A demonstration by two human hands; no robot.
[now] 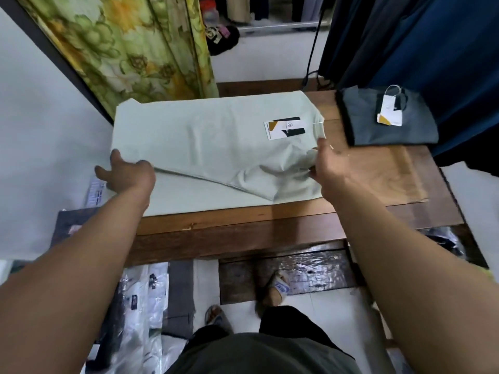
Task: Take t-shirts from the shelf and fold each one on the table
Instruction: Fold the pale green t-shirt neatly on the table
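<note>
A pale mint t-shirt (205,147) lies spread across the left half of the wooden table (378,179), one long side folded over the middle, with a paper hang tag (285,126) near its collar. My left hand (127,172) grips the folded edge at the shirt's hem end, which hangs past the table's left side. My right hand (328,164) pinches the bunched cloth at the sleeve and shoulder end. A folded grey t-shirt (391,125) with its own tag sits at the table's far right corner.
A floral curtain (129,49) hangs behind the table at the left, dark blue garments (421,41) at the right. Plastic-wrapped packages (140,300) lie on the floor at the lower left. My sandalled feet stand by a foil-covered board (310,268) under the table.
</note>
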